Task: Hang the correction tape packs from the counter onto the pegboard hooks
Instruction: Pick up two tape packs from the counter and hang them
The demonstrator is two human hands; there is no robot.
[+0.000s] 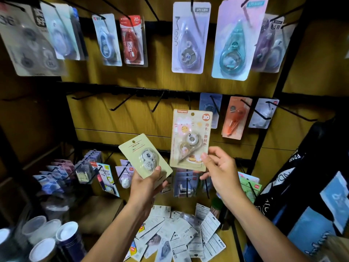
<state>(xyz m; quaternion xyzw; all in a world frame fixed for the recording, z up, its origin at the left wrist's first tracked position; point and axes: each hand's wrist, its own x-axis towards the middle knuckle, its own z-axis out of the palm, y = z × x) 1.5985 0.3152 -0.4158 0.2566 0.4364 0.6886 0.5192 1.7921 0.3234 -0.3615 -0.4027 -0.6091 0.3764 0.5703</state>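
A wooden bench (229, 241) carries a loose heap of correction tape packs (181, 235) — most face down — with white-lidded cylindrical containers (56, 241) at its left.

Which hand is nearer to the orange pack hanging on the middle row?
Right. The right hand, pinching the pink cat pack, is just below and left of the orange pack; the left hand, holding the beige pack, sits much farther left.
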